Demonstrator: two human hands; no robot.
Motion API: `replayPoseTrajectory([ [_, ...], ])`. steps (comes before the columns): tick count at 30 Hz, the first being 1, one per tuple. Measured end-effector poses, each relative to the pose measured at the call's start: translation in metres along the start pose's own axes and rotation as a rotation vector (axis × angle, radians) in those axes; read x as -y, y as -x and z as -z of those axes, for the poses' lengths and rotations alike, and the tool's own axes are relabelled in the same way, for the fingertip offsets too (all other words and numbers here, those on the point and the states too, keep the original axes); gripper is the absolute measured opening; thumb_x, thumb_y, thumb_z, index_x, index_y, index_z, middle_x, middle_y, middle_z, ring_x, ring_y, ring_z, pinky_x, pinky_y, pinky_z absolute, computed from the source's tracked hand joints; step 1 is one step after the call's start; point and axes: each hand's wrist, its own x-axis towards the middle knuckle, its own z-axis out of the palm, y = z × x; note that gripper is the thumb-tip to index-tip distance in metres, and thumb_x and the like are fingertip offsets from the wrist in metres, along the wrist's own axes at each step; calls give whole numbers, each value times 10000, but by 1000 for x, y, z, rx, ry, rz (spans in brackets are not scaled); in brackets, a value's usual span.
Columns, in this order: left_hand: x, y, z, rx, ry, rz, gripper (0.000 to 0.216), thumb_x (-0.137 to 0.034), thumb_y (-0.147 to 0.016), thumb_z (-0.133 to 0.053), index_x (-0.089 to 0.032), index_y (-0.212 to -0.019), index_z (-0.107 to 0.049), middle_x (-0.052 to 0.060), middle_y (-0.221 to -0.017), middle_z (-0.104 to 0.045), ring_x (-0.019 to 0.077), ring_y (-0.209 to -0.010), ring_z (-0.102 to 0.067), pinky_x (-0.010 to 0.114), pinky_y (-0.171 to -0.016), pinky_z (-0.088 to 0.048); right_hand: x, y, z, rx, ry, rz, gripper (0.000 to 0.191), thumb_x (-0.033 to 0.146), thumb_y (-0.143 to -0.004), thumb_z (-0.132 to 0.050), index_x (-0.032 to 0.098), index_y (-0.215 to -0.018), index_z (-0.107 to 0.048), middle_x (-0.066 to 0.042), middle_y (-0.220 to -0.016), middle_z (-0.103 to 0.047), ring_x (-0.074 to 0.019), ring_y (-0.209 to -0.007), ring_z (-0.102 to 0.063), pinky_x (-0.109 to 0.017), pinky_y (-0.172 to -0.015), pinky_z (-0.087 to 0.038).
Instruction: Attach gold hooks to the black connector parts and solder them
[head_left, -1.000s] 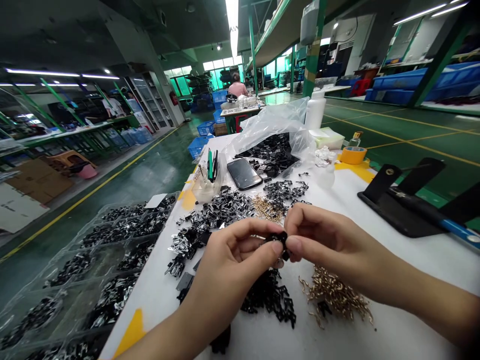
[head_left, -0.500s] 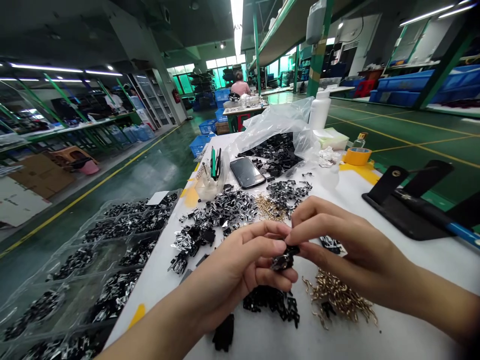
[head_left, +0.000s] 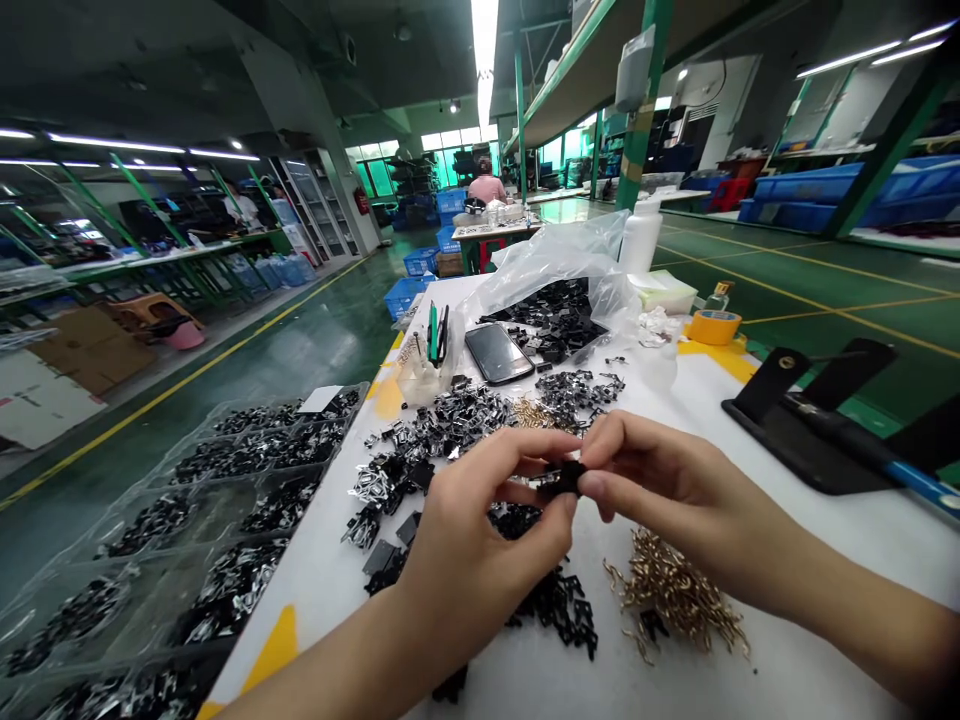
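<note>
The left hand (head_left: 480, 530) and right hand (head_left: 675, 490) pinch a small black plastic part (head_left: 568, 479) between them, fingertips meeting around it above the white surface (head_left: 825, 570), over loose black pieces (head_left: 559, 610), with curled brass pieces (head_left: 667, 600) near right.

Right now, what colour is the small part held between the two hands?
The small part is black, shown best in the head view.
</note>
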Motion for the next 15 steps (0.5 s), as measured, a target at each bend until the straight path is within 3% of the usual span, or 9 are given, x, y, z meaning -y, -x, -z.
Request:
replayPoseTrajectory([
  [7, 0, -1, 3, 66, 204, 205, 230, -165, -798, -606, -214, -1022, -616, 32, -1019, -653, 164, -896, -618, 238, -721, -543, 2, -9, 3, -12, -29, -8, 185, 354, -829, -622, 208, -835, -509, 41, -684, -483, -103, -626, -459, -237, -553, -366],
  [11, 2, -2, 2, 94, 346, 303, 208, -191, -794, -620, -213, -1001, -604, 30, -1027, -594, 128, -784, -584, 235, -668, -541, 28, -4, 41, -262, 68, 203, 161, 347, -865, -576, 217, -929, -507, 18, -716, -541, -128, -676, -547, -274, -638, -454],
  [13, 1, -2, 3, 92, 353, 304, 181, -199, -798, -620, -217, -977, -593, 28, -1015, -581, 134, -819, -565, 218, -658, -533, 41, 12, 71, -423, 322, 307, 83, 301, -916, -488, 230, -960, -495, -3, -769, -538, -135, -710, -557, -289, -694, -472],
  [15, 1, -2, 3, 78, 352, 293, 174, -216, -795, -628, -228, -959, -571, 18, -957, -572, 141, -811, -550, 225, -648, -528, 45, 35, 100, -473, 850, 328, 101, 259, -946, -397, 235, -1005, -475, -31, -815, -553, -147, -715, -565, -285, -671, -466],
])
